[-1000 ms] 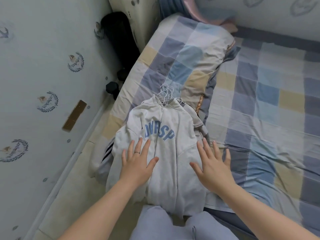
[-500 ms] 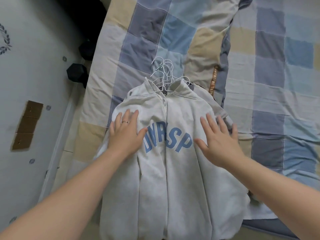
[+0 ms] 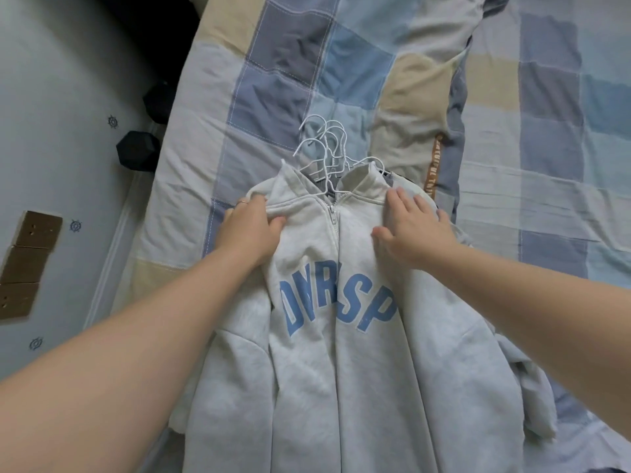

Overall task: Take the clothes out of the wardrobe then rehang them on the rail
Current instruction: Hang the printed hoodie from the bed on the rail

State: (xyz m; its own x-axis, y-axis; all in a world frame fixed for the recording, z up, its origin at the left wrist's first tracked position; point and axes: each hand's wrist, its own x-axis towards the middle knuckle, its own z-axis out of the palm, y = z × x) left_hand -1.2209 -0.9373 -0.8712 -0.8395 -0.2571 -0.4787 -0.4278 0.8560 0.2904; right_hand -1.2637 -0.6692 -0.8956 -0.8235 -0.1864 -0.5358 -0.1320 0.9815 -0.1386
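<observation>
Up near the collar, the left hand [image 3: 251,230] pinches a fold of the grey zip-up sweatshirt [image 3: 341,353], thumb pressing cloth against curled fingers. The right hand [image 3: 413,230] lies flat and unclenched on the other shoulder. White wire hangers [image 3: 326,151] poke out above, on the patchwork quilt [image 3: 293,63] at the bed's left edge.

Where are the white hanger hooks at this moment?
In the head view, the white hanger hooks bunch centre-frame on the checked quilt, sticking out of the grey zip sweatshirt collar, between the hands.

Patchwork-quilted bed [image 3: 392,63] beside patterned wall [image 3: 68,114]
</observation>
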